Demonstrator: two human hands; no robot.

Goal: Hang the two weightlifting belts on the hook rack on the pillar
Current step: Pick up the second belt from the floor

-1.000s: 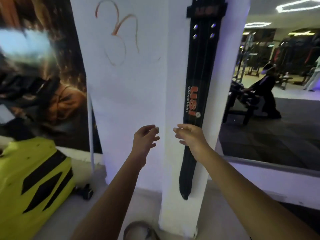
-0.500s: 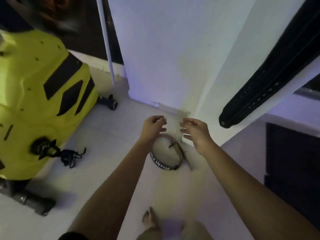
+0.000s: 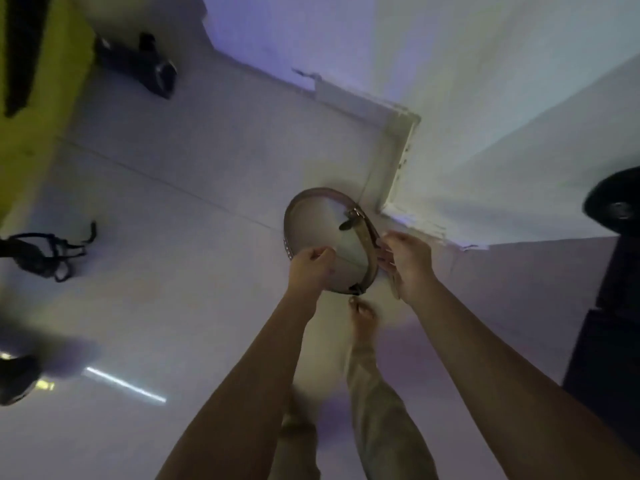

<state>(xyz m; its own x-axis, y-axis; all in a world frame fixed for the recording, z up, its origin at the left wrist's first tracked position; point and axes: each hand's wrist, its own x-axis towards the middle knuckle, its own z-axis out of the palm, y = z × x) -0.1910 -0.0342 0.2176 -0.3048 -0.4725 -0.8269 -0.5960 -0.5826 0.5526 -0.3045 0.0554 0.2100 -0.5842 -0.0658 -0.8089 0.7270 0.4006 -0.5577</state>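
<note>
A tan weightlifting belt (image 3: 313,195) lies coiled in a loop on the floor at the foot of the white pillar (image 3: 485,116). My left hand (image 3: 311,266) curls over the loop's near left rim. My right hand (image 3: 407,263) has its fingers closed on the strap at the loop's right side, just below the buckle (image 3: 353,216). At the right edge, the rounded tip of the black belt (image 3: 613,202) hangs down along the pillar. The hook rack is out of view.
A yellow machine (image 3: 31,81) stands at the upper left, with a dark dumbbell (image 3: 138,64) beside it. A black handle attachment (image 3: 45,252) lies on the floor to the left. My bare foot (image 3: 362,315) is just below the belt. A dark floor mat (image 3: 616,358) runs along the right.
My view has tipped from the pillar and hanging black belt down to the floor. Both hands have dropped to the coiled tan belt and closed on its two sides.
</note>
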